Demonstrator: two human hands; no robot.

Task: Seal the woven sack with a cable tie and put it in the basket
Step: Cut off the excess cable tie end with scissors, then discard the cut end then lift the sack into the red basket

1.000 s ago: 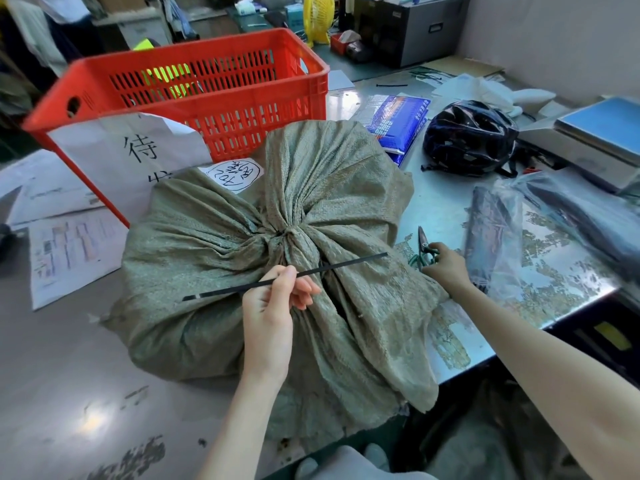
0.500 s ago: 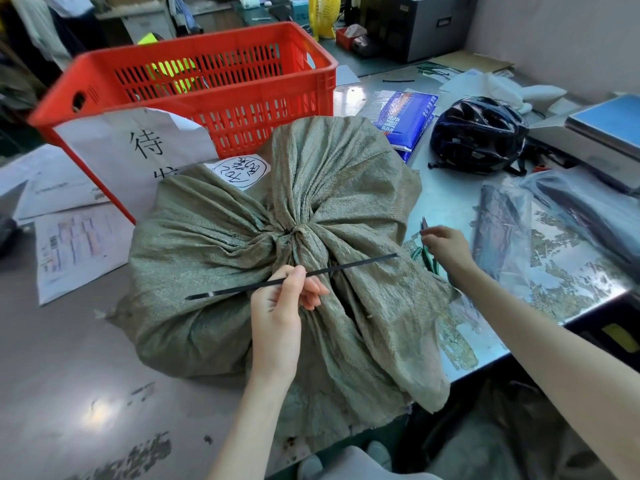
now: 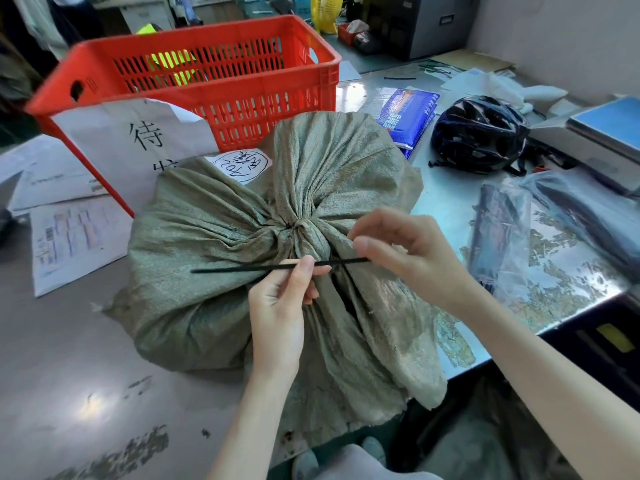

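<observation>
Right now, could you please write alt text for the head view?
A left hand pinches a black cable tie over a bunched green woven sack while the right hand reaches its end. A red basket stands behind.

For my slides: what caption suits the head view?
Both hands, left hand and right hand, hold a cable tie over the gathered woven sack.

Olive-green woven sack, black cable tie, red slotted basket.
</observation>
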